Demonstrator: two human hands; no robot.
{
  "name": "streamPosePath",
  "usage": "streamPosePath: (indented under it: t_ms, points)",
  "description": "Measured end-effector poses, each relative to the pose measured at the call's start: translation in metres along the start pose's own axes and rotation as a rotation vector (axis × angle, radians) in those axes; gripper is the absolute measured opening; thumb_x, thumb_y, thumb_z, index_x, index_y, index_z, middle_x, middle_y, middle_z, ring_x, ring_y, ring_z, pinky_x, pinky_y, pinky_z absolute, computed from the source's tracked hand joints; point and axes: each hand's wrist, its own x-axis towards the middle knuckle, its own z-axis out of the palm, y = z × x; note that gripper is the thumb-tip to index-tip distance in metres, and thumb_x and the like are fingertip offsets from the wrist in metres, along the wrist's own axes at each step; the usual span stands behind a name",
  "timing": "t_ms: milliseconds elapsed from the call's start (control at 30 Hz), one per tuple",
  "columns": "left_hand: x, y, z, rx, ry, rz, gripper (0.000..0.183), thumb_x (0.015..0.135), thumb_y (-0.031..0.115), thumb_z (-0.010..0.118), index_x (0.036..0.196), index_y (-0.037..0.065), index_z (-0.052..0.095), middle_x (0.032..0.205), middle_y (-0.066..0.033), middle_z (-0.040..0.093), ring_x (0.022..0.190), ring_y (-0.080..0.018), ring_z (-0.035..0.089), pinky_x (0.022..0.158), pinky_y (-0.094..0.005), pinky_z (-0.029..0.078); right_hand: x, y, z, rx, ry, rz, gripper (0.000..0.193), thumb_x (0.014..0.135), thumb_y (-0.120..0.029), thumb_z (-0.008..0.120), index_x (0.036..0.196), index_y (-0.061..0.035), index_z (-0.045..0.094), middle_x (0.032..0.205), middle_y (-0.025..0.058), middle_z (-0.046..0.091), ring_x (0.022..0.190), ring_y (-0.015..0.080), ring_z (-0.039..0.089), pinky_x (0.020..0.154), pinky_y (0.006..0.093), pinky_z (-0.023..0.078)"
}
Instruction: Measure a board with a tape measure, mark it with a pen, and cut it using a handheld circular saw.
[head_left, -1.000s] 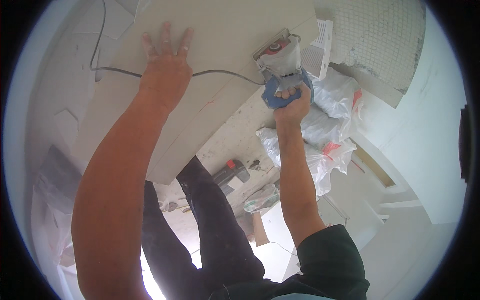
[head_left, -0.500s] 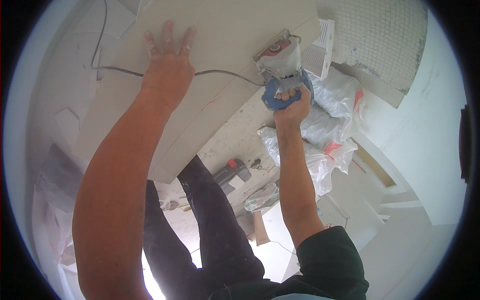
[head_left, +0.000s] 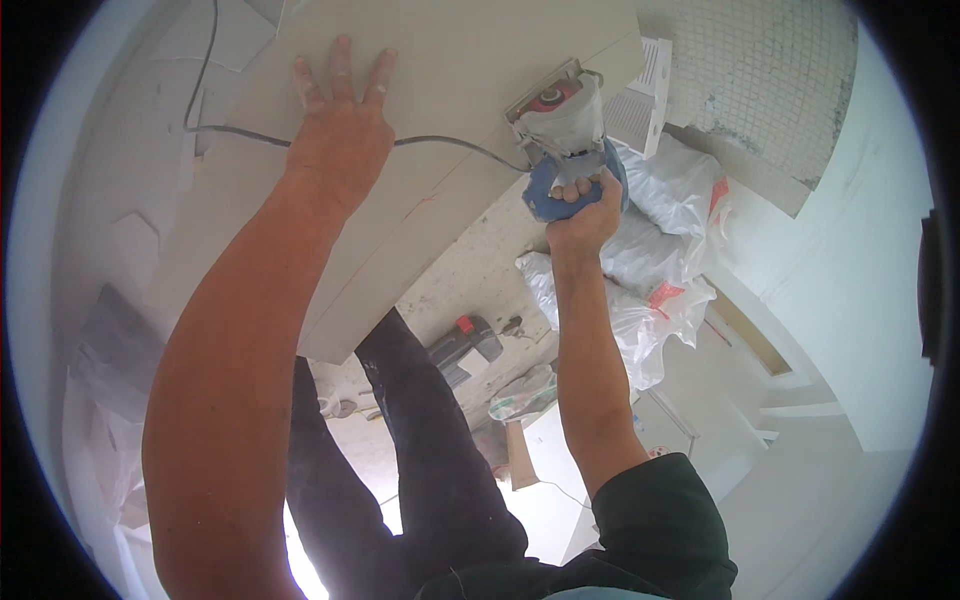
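Observation:
A large beige tile slab (head_left: 450,65) lies in front of me, with a thin line running along it near its right edge. My left hand (head_left: 340,145) rests flat on the slab, fingers spread and dusted white. My right hand (head_left: 585,210) is wrapped around the blue handle of a handheld tile cutter (head_left: 565,125). The cutter sits on the slab's right edge, beside the line; its blade is hidden under the guard. From the cutter a grey cord (head_left: 440,140) runs left across the slab and disappears behind my left hand.
Bulging white plastic sacks (head_left: 650,250) lie right of the cutter, beside a white slotted box (head_left: 637,100). A tile with a gridded back (head_left: 750,80) leans at the far right. On the dusty floor near my legs lies a dark power tool with a red part (head_left: 465,345).
My left hand and forearm have shifted very slightly on the slab. The right hand and the tile cutter stay in the same place.

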Motion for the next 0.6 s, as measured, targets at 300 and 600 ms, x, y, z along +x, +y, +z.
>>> streamPosePath:
  t_ms: [300, 600]
  points:
    - [0.0005, 0.0006, -0.0011, -0.019, 0.001, 0.000, 0.012, 0.081, 0.016, 0.067, 0.085, 0.009, 0.075, 0.161, -0.0104, 0.022, 0.144, -0.0489, 0.020, 0.106, -0.0722, 0.028, -0.0035, 0.0011, -0.0009, 0.016, -0.024, 0.001, 0.017, 0.091, -0.025, 0.055, 0.083, -0.0123, 0.047, 0.068, -0.0020, 0.040, 0.054, 0.0135, 0.039, 0.054, 0.0336, 0.040]
    - [-0.0019, 0.0004, 0.0016, -0.065, 0.015, 0.004, 0.012, 0.082, 0.015, 0.065, 0.084, 0.009, 0.075, 0.161, -0.0099, 0.022, 0.144, -0.0484, 0.020, 0.108, -0.0716, 0.026, -0.0056, 0.0010, -0.0018, -0.002, -0.006, 0.002, 0.015, 0.091, -0.024, 0.054, 0.084, -0.0127, 0.048, 0.069, -0.0032, 0.040, 0.054, 0.0125, 0.039, 0.054, 0.0321, 0.040]
